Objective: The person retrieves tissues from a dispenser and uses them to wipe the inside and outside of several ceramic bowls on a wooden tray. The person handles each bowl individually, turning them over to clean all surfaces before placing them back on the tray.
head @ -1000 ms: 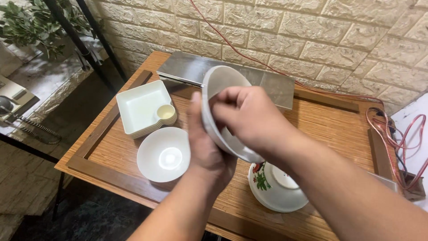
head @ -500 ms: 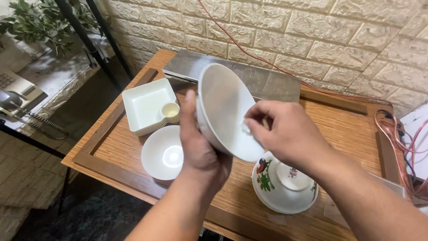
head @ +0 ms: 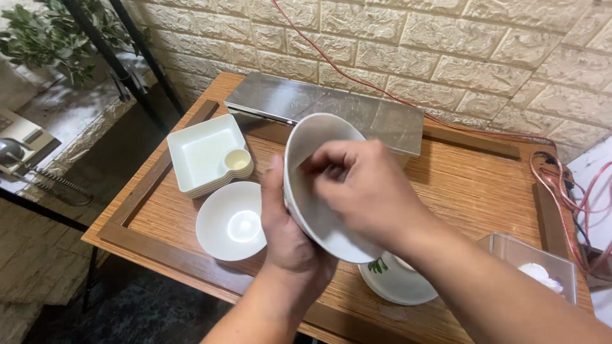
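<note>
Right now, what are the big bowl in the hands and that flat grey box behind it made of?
The big bowl looks like glazed white ceramic: smooth, glossy, thick-rimmed, though hard plastic is possible. The grey box looks like brushed metal, with a dull streaky sheen and crisp folded edges.

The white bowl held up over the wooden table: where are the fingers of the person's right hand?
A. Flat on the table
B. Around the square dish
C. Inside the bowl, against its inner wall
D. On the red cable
C: the right hand reaches into the tilted white bowl, which the left hand holds from behind.
</note>
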